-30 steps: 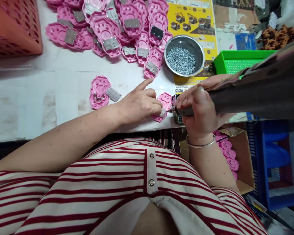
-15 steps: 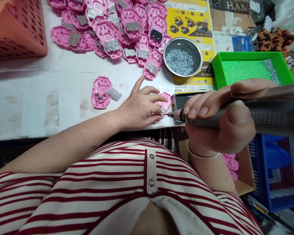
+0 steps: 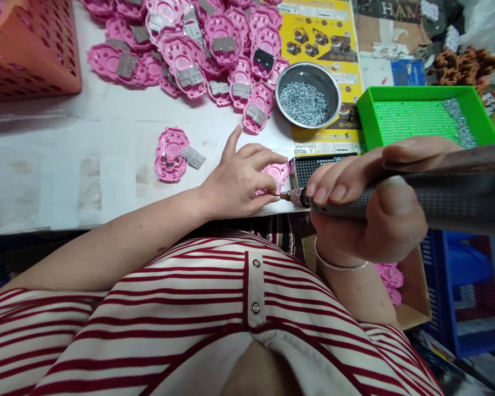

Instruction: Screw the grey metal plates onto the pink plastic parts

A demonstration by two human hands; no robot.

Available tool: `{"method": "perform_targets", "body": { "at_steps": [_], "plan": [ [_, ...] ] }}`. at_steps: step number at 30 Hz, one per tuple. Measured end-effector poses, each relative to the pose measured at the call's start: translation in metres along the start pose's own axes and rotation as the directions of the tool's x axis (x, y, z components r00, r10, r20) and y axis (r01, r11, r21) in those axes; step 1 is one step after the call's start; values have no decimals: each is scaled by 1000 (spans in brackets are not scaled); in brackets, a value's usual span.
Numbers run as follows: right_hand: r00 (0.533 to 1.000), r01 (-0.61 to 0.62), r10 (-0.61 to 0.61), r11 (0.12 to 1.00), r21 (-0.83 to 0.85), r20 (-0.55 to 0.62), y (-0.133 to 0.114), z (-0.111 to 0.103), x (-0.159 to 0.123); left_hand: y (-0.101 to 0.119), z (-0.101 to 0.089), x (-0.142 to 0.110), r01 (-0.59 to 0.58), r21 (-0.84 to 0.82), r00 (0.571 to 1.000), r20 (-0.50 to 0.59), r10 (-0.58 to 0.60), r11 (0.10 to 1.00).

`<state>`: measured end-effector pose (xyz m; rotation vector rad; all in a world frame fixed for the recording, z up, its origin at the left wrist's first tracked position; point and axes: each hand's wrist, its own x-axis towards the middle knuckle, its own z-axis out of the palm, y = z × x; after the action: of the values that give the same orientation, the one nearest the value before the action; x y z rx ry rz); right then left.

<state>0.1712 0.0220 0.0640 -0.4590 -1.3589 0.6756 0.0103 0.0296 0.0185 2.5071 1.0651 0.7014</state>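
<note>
My left hand is closed on a pink plastic part at the table's front edge, pinning it down, with the index finger lifted. My right hand is wrapped round a grey electric screwdriver. Its bit tip touches the pink part beside my left fingertips. A second pink part with a loose metal plate lies to the left of my left hand.
A pile of pink parts with metal plates fills the back of the table. A steel bowl of screws, a green tray and a black screw grid sit to the right. An orange basket stands back left. A cardboard box holds pink parts below the table.
My right hand has pulled back toward the camera with the screwdriver, uncovering the green tray. The bit has stayed at the pink part and my left fingers have shifted slightly on it.
</note>
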Motion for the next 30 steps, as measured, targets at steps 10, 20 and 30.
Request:
{"method": "perform_targets", "body": {
  "at_steps": [10,20,30],
  "plan": [
    [990,-116,92,960,-254,-103,11,-3,-13,-6,2,-2,154,4,983,101,-153,988],
    [953,-290,258,929,-230,-160,24,-6,-25,-3,12,-4,196,46,979,49,-199,979],
    [948,-314,285,911,-267,-142,28,-8,-29,-1,12,-3,198,79,976,76,-204,977]
  ]
}}
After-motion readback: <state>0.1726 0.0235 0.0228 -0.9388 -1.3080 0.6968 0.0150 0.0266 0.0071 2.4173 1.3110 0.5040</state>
